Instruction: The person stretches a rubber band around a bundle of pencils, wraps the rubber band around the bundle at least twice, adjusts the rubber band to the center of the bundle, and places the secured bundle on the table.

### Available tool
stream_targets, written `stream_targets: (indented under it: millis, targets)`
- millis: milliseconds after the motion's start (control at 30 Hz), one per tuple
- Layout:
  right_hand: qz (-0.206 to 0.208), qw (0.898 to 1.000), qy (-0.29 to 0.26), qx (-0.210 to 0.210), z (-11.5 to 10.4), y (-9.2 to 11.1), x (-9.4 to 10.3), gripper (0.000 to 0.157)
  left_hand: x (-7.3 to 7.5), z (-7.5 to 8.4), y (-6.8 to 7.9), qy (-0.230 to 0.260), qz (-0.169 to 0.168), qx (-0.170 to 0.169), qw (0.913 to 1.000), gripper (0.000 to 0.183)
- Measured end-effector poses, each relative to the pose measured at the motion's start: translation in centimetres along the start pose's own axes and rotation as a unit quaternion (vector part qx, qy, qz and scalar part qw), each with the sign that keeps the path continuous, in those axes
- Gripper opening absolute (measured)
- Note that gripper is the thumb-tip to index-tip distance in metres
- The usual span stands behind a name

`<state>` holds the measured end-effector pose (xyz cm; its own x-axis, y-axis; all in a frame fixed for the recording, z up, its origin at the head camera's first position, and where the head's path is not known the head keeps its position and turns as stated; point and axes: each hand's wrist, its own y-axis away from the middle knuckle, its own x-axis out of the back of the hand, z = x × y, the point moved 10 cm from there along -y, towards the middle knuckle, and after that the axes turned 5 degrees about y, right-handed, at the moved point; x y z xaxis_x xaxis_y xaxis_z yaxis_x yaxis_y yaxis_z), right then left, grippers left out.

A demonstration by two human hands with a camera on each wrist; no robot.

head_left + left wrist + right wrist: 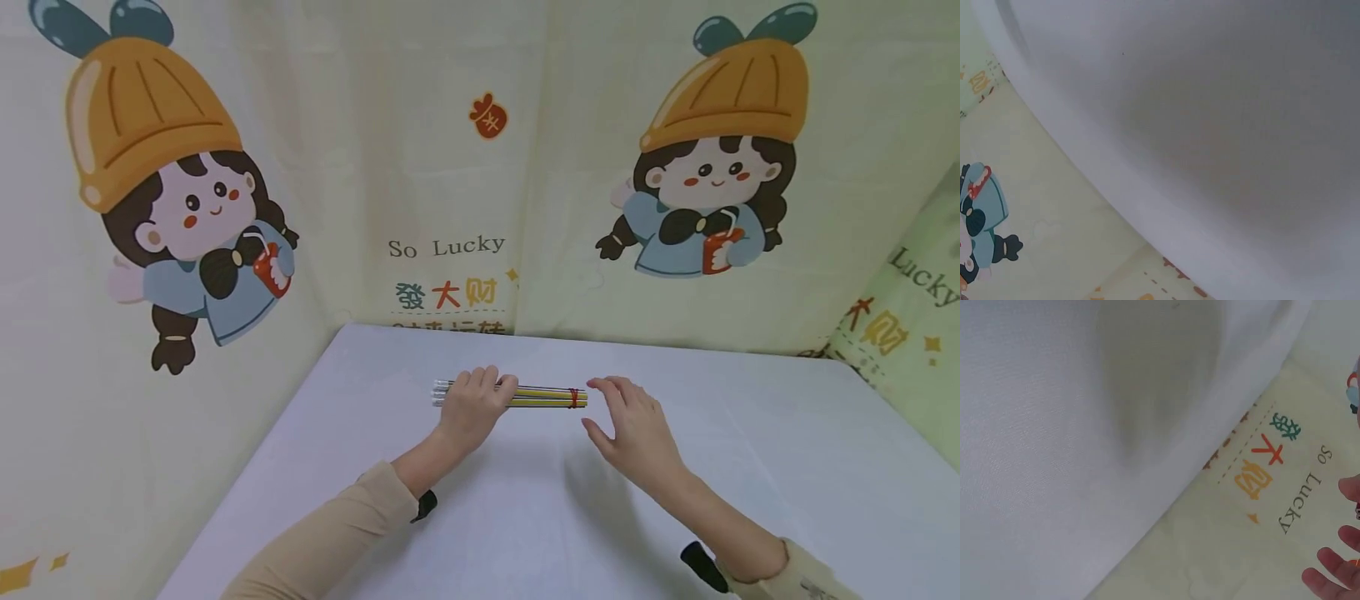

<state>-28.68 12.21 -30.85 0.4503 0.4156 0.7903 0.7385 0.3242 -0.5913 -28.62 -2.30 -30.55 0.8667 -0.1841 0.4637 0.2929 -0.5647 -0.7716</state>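
In the head view my left hand [474,408] grips a bundle of thin striped pencils [543,397] around its left part. The bundle lies level above the table, with yellow, black and white stripes and silvery ends sticking out left of the fist. A red rubber band [574,398] wraps its right end. My right hand [637,425] is just right of that end, thumb and fingers spread apart with nothing between them. Fingers of the right hand [1335,569] enter the right wrist view at its right edge. The left wrist view shows neither the left hand nor the bundle.
A white-covered table [480,533] lies beneath both hands, with their shadows on it. Behind it hangs a cream curtain [555,250] printed with cartoon figures and lettering. A patterned cloth also hangs along the right side. Dark straps [703,567] show at both wrists.
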Motion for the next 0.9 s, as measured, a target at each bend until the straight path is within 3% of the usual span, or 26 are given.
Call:
stream_targets:
  millis: [100,200,400,633,900]
  targets:
    - [0.043,0.99,0.11,0.082,-1.3,-0.3,0.4,0.04,0.0,0.4,-0.1,0.0,0.001,-0.007,1.0,0.019]
    - [0.057,0.978,0.154,0.127,-2.2,-0.6,0.4,0.034,-0.1,0.7,-0.1,0.002,-0.005,-0.007,1.0,0.019]
    - [0.062,0.961,0.194,0.19,-3.5,-0.8,0.0,0.03,-0.1,1.1,-0.2,0.01,-0.028,-0.002,0.9996,0.018]
    - [0.071,0.933,0.243,0.254,-4.6,-0.7,-0.5,0.04,0.0,1.8,0.0,0.001,-0.037,-0.005,0.9993,0.019]
    - [0.047,0.924,0.254,0.283,-4.7,-0.2,-1.5,0.039,-0.1,2.4,0.7,-0.01,-0.036,-0.009,0.9993,0.018]
